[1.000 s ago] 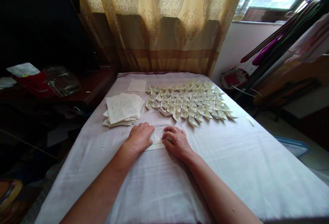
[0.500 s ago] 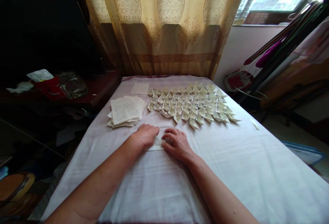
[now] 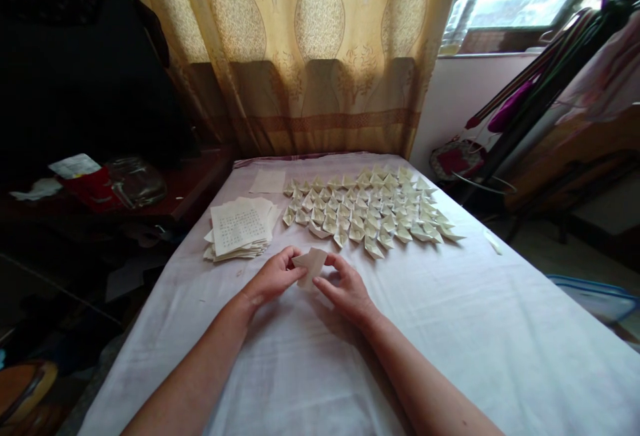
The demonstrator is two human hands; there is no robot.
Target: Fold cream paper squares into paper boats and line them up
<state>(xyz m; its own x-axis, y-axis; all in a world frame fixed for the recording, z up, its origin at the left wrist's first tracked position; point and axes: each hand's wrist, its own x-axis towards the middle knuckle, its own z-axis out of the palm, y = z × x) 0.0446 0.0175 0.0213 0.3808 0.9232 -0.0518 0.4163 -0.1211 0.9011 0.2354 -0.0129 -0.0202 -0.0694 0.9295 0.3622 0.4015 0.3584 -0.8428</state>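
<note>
A partly folded piece of paper is held up a little above the white-covered table. My left hand pinches its left side between thumb and fingers. On the right edge, the thumb and index finger of my right hand are closed about the paper. Beyond my hands lie rows of folded paper boats, several of them set close together. To the left of these is a stack of paper sheets, the top one covered in writing.
A single sheet lies behind the stack. On the dark cabinet at the left are a glass jar and a red container. A patterned curtain hangs behind the table. A small white strip lies near the right edge.
Both hands have lifted the folded paper off the cloth, where they were pressing it, and now hold it tilted between their fingertips. The camera view has shifted slightly.
</note>
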